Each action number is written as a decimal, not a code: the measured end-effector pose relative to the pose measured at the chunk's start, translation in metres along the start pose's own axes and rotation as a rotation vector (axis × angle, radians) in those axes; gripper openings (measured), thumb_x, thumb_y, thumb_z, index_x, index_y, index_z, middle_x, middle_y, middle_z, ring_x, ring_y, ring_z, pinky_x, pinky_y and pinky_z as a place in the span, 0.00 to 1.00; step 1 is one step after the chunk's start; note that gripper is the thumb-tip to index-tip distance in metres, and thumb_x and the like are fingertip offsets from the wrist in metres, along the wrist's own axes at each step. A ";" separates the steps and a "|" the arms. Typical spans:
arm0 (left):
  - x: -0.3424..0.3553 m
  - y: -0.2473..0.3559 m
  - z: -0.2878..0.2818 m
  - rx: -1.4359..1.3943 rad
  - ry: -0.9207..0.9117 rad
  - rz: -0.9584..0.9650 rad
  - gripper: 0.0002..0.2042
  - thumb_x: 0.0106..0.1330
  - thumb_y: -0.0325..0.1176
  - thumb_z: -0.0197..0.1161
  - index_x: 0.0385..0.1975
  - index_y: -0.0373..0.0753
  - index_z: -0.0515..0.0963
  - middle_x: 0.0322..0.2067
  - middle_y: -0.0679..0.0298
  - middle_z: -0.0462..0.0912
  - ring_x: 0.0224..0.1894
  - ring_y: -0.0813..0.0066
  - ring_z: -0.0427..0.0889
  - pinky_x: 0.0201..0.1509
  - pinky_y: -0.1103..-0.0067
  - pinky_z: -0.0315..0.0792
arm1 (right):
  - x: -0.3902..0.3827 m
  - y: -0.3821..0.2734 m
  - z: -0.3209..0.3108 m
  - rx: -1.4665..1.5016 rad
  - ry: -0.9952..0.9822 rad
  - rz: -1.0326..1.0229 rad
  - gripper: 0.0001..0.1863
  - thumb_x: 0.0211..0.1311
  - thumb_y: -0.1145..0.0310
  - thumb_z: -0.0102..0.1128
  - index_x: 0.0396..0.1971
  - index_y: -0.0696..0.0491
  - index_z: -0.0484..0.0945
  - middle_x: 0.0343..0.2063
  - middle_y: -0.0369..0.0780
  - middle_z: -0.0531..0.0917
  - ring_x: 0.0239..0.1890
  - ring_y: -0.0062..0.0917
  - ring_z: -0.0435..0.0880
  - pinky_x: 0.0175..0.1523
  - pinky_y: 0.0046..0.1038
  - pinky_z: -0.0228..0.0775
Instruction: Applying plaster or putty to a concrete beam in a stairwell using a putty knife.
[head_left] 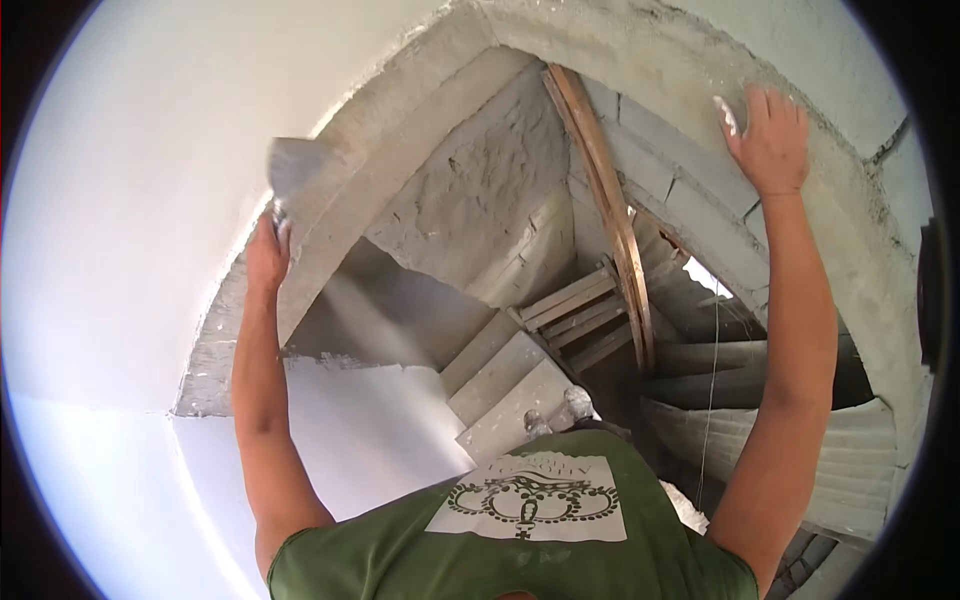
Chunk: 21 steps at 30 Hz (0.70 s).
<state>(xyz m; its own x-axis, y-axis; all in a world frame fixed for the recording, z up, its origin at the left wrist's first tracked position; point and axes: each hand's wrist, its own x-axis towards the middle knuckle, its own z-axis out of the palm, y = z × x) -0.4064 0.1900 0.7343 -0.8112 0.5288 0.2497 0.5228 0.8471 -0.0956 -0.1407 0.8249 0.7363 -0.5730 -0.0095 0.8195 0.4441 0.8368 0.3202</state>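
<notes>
My left hand (267, 258) is closed round the handle of a putty knife (297, 165), its wide grey blade pointing away from me. The blade, a little blurred, lies at the border where smooth white plaster (150, 200) meets the bare grey concrete edge (400, 110). My right hand (775, 145) is stretched out over the concrete at the far right, fingers extended and seemingly laid on its surface. White plaster sticks to its thumb. Nothing shows in that hand.
Below lie concrete steps (500, 365), a wooden slatted piece (575, 310) and a long wooden board (605, 200) standing aslant. A block wall (650, 160) is behind the board. A thin string (712, 390) hangs near my right arm, beside corrugated sheeting (830, 465).
</notes>
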 end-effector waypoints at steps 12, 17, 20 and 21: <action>0.039 0.027 -0.007 -0.007 0.109 -0.075 0.15 0.67 0.40 0.54 0.48 0.38 0.66 0.32 0.41 0.79 0.36 0.39 0.78 0.37 0.53 0.70 | -0.003 0.006 0.006 -0.024 -0.050 0.033 0.19 0.57 0.49 0.59 0.39 0.49 0.75 0.32 0.37 0.76 0.36 0.32 0.76 0.43 0.32 0.65; 0.044 0.028 0.005 0.029 0.053 0.053 0.16 0.66 0.42 0.54 0.45 0.37 0.66 0.32 0.42 0.80 0.35 0.40 0.79 0.38 0.54 0.71 | -0.008 0.003 0.009 -0.032 -0.044 0.047 0.19 0.57 0.49 0.59 0.39 0.49 0.75 0.30 0.36 0.76 0.35 0.32 0.76 0.42 0.32 0.65; 0.047 0.052 -0.011 -0.069 0.201 -0.129 0.15 0.66 0.42 0.55 0.42 0.37 0.67 0.31 0.43 0.80 0.35 0.40 0.79 0.38 0.53 0.70 | -0.006 0.004 0.005 -0.043 -0.058 0.029 0.19 0.57 0.50 0.59 0.39 0.49 0.75 0.30 0.36 0.76 0.35 0.31 0.76 0.41 0.32 0.65; 0.049 0.045 -0.009 -0.068 0.205 -0.133 0.15 0.66 0.42 0.55 0.42 0.37 0.67 0.31 0.43 0.80 0.35 0.40 0.79 0.38 0.53 0.70 | -0.005 0.005 0.005 -0.039 -0.049 0.037 0.19 0.56 0.50 0.60 0.39 0.49 0.75 0.29 0.36 0.76 0.34 0.31 0.76 0.41 0.32 0.65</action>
<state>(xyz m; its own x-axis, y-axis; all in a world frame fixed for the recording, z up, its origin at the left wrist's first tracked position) -0.4201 0.2530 0.7514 -0.8076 0.3855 0.4463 0.4370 0.8993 0.0141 -0.1387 0.8319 0.7314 -0.5881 0.0486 0.8073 0.4913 0.8144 0.3088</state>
